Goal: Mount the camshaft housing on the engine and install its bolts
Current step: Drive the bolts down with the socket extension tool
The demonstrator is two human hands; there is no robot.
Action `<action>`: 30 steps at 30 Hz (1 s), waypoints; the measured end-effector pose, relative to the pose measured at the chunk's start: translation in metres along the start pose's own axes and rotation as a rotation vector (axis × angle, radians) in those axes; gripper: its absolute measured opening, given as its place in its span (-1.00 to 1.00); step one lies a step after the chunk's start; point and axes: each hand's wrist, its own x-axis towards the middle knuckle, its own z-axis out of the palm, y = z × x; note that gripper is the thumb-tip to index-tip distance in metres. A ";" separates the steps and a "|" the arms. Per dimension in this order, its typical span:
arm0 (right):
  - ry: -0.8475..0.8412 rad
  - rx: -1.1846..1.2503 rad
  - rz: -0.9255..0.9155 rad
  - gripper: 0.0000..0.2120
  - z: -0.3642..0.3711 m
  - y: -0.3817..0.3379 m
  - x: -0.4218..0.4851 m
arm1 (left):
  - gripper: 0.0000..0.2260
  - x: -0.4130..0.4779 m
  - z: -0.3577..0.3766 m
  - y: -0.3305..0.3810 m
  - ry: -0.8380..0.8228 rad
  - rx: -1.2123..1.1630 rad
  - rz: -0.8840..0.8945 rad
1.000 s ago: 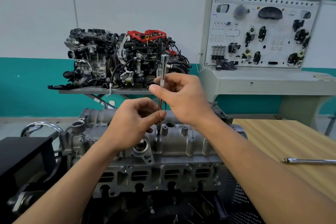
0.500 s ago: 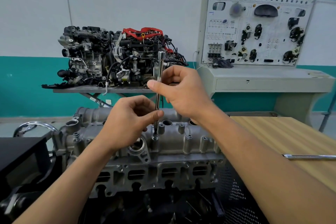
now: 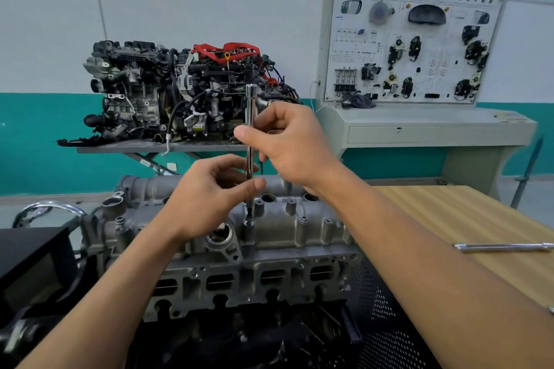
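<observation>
Camshaft housing (image 3: 302, 234): grey cast piece, seated lengthwise on top of the engine (image 3: 254, 278), directly before the person. Mounting appears done, with bolting in hand. Bolt (image 3: 249, 222): stands in a boss along the near edge of the housing, head proud of the boss, so likely not run fully down. Other bolt heads show in neighbouring bosses, but their tightness cannot be told. Driver shaft (image 3: 250, 108): slim chrome bar, upright, lower tip on the bolt head, socket end uppermost with no handle fitted. This is probably so the bolt can be spun lightly by fingers alone, catching the thread without crossing it. Left hand (image 3: 209, 195): low on the shaft, thumb and fingertips closed round it just above the housing, judged to steady the tip and hold the bar plumb. Right hand (image 3: 287, 147): higher, thumb and fingers pinching the shaft near its middle, judged to supply the twirl. The hands sit one above the other, close together. Loose bar (image 3: 503, 246): chrome, flat on the wooden bench (image 3: 449, 213) to the right, well apart from the work, likely laid within reach for final tightening. Background, not in use: display engine (image 3: 180, 93) and training panel (image 3: 413, 45) by the far wall.
</observation>
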 end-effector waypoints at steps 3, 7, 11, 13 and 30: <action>-0.002 -0.006 0.014 -0.80 -0.001 0.000 0.002 | -0.75 0.001 0.002 0.001 0.060 -0.003 0.019; -0.120 0.006 0.015 -0.89 -0.004 -0.007 0.001 | -0.95 -0.001 0.002 -0.002 0.060 -0.026 0.014; -0.244 -0.036 0.056 -0.94 -0.005 -0.013 0.000 | -0.89 -0.003 -0.003 -0.002 -0.016 0.026 -0.005; -0.268 -0.006 0.079 -0.92 -0.006 -0.014 -0.001 | -0.83 -0.003 -0.004 -0.002 -0.042 0.052 -0.006; -0.210 -0.127 0.059 -0.94 -0.006 -0.008 0.001 | -0.83 0.002 -0.007 -0.004 -0.030 0.007 -0.028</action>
